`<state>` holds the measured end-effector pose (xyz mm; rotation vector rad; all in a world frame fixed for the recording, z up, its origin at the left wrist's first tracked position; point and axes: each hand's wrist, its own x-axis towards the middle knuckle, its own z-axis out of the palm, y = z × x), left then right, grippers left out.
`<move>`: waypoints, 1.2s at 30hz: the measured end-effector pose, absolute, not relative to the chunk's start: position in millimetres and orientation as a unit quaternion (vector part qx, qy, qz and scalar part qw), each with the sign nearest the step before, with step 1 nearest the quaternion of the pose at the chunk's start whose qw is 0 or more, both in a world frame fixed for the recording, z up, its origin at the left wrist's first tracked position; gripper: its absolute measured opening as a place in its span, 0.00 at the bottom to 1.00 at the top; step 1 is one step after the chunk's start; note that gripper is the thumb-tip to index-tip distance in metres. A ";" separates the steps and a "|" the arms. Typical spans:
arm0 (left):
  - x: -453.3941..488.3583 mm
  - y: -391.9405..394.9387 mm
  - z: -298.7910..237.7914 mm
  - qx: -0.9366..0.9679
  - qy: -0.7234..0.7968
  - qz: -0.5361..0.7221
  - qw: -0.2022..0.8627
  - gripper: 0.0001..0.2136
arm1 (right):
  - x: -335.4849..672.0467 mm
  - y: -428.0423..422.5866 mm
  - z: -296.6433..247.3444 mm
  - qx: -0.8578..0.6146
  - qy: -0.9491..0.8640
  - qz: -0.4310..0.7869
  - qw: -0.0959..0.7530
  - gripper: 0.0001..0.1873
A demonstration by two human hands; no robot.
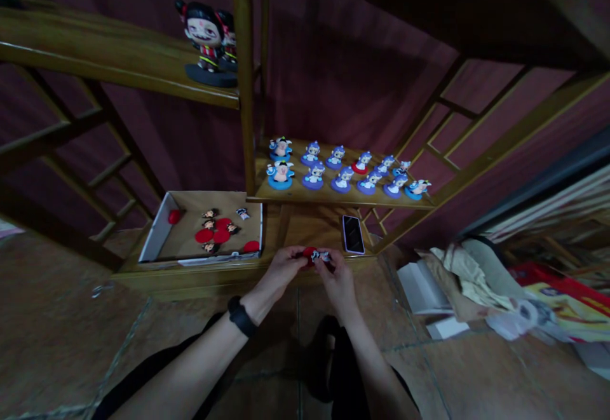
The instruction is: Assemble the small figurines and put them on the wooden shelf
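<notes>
Both hands meet just above the front edge of the low wooden shelf. My left hand [290, 261] is closed on a round red base [309, 255]. Pinched in my right hand [335, 274] is a small white-and-dark figurine [321, 256], right against the red base; whether the two are joined I cannot tell. To the left stands a shallow cardboard box [190, 201] with loose figurine pieces [210, 223], red discs [204, 236] and another small white-and-dark figurine [243, 213] in it.
On the shelf board [295, 196] above my hands stand several figurines [343, 179] on purple, blue and red bases. A phone [353, 234] lies to the right. A larger figurine [206, 39] stands upper left. Boxes and bags [471, 286] sit on the floor at right.
</notes>
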<state>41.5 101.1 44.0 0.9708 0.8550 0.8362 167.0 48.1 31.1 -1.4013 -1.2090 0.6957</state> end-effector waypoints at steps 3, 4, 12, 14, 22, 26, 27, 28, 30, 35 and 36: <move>45.0 99.0 42.6 0.456 0.374 0.372 0.717 0.12 | 172.0 48.5 28.4 -0.610 -0.531 0.248 0.533 0.12; 45.8 98.8 41.9 0.459 0.373 0.368 0.718 0.12 | 173.6 48.8 27.4 -0.615 -0.534 0.240 0.529 0.12; 51.6 104.0 38.3 0.463 0.407 0.369 0.696 0.13 | 186.7 51.8 22.4 -0.639 -0.522 0.238 0.512 0.12; 52.7 105.2 38.5 0.468 0.416 0.369 0.687 0.14 | 188.4 52.9 21.4 -0.637 -0.515 0.255 0.514 0.13; 53.5 109.1 31.8 0.507 0.402 0.366 0.669 0.13 | 185.7 57.0 20.4 -0.628 -0.525 0.253 0.515 0.12; 52.6 111.4 28.5 0.511 0.409 0.367 0.661 0.13 | 184.7 57.0 21.8 -0.634 -0.536 0.236 0.505 0.13; 52.3 111.7 28.8 0.512 0.411 0.366 0.659 0.13 | 184.7 56.9 21.9 -0.637 -0.538 0.230 0.501 0.13; 51.9 111.7 29.5 0.514 0.410 0.365 0.659 0.13 | 184.8 56.9 21.9 -0.639 -0.541 0.226 0.498 0.13; 51.3 111.3 31.4 0.517 0.406 0.363 0.660 0.12 | 185.0 57.0 21.7 -0.641 -0.545 0.222 0.492 0.13; 50.3 109.1 33.7 0.493 0.403 0.365 0.679 0.11 | 184.1 57.7 21.9 -0.648 -0.561 0.209 0.471 0.11; 50.1 109.0 33.3 0.487 0.401 0.366 0.684 0.11 | 183.6 57.7 22.4 -0.650 -0.565 0.204 0.466 0.11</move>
